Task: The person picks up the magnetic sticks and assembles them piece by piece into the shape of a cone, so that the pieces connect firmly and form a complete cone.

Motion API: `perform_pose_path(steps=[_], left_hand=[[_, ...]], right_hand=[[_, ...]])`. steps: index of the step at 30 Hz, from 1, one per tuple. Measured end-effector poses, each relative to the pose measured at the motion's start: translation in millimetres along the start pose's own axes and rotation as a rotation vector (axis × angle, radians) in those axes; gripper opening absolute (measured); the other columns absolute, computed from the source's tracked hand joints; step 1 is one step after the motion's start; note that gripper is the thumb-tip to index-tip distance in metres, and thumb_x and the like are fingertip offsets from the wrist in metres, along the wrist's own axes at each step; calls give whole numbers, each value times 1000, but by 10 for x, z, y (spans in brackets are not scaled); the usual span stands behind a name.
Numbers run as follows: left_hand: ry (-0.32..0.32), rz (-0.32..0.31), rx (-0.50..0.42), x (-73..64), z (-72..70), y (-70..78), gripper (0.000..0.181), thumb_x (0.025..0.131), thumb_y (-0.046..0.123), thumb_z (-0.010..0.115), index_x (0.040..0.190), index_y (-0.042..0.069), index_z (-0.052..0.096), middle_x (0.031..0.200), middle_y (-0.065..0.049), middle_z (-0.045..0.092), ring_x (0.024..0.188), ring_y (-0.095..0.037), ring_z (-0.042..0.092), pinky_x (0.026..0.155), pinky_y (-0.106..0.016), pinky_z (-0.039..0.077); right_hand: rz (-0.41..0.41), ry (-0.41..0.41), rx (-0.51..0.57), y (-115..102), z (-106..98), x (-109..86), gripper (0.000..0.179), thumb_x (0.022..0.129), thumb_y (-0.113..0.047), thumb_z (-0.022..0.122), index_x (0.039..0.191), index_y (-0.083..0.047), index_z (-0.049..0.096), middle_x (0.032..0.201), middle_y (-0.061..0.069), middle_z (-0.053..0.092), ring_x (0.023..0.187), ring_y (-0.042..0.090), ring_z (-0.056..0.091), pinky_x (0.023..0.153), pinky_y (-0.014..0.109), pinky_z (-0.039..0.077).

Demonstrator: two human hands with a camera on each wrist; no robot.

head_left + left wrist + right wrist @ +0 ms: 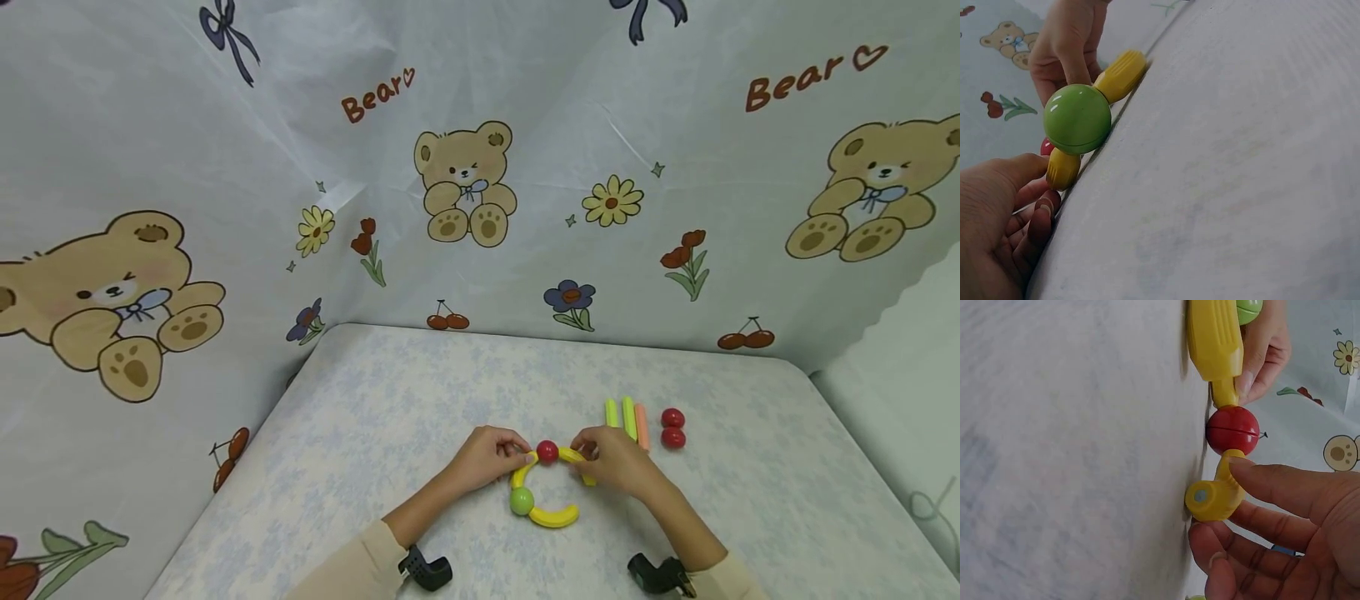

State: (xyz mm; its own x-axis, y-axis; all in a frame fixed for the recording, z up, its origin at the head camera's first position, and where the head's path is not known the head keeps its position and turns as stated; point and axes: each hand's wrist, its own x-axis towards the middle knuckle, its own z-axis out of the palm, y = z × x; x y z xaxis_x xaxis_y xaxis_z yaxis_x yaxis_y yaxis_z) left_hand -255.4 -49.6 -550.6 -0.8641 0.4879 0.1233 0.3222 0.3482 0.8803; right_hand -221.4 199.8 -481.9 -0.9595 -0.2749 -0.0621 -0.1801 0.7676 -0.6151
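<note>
red ball (547,452) sits on the table (375,417) between two curved yellow pieces; we pinch one with our left hand (491,457), the other with our right hand (615,460).

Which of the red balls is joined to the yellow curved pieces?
The red ball between the two hands: a yellow curved piece meets it on each side. The two other red balls lie loose by the straight sticks, to the right.
</note>
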Motion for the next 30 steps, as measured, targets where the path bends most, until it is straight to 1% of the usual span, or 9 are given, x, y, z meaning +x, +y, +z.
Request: perform_pose_path(steps=[2,7,12,14,18,21,24,27,30], left_hand=[[-2,-1,3,1,0,7,6,93,24,77,95,19,78,70,7,64,47,-5,50,43,-21,44],[1,-2,3,10,1,13,6,93,23,77,95,18,78,70,8,64,47,-4,49,43,-20,43],[3,-11,-14,9,4,10,7,93,23,76,96,17,78,70,8,64,46,-5,49,43,-20,43],[3,-10,-18,12,7,2,9,93,23,76,99,16,77,70,7,65,46,-6,50,42,-21,44],[-6,-3,-4,20,9,-5,18,93,22,76,111,16,75,70,7,65,45,-6,51,42,-22,44],[-15,4,13,24,4,-6,25,93,21,76,117,17,74,70,8,65,46,-5,51,43,-21,42],[-30,16,31,21,-2,-5,28,91,21,77,119,18,73,72,10,65,50,-3,50,45,-20,41],[-44,30,64,20,-6,-10,30,91,27,77,120,20,73,73,12,65,53,-2,50,48,-20,41],[-40,42,84,18,-11,-6,33,92,36,76,120,20,73,73,13,65,55,-3,52,51,-20,43]], right_hand=[[10,-18,6,13,-28,-6,19,79,-8,87,92,-7,73,77,-1,61,69,14,55,57,27,49],[-21,-48,8,46,-53,-9,17,79,-4,86,90,-5,72,73,-1,60,63,13,54,53,25,47],[-17,-51,39,60,-34,-2,16,80,-3,84,90,-5,72,72,0,60,59,13,55,51,25,48],[-13,-46,51,64,-25,4,16,81,-3,84,90,-5,72,72,0,60,58,12,57,51,25,49],[-22,-29,68,77,-10,15,15,81,-3,84,91,-5,72,72,0,60,57,13,57,51,25,49],[-37,-8,59,85,-3,15,15,82,-3,83,92,-5,73,74,0,61,60,13,57,51,25,49],[-40,11,35,83,4,17,15,82,-1,83,94,-7,75,76,-1,62,64,14,56,53,25,49],[-36,21,-6,83,16,28,16,82,-2,82,96,-9,77,77,-3,62,68,12,56,56,25,49],[-57,18,-40,78,25,40,17,84,-2,80,99,-10,78,79,-4,64,69,11,56,59,25,49]])
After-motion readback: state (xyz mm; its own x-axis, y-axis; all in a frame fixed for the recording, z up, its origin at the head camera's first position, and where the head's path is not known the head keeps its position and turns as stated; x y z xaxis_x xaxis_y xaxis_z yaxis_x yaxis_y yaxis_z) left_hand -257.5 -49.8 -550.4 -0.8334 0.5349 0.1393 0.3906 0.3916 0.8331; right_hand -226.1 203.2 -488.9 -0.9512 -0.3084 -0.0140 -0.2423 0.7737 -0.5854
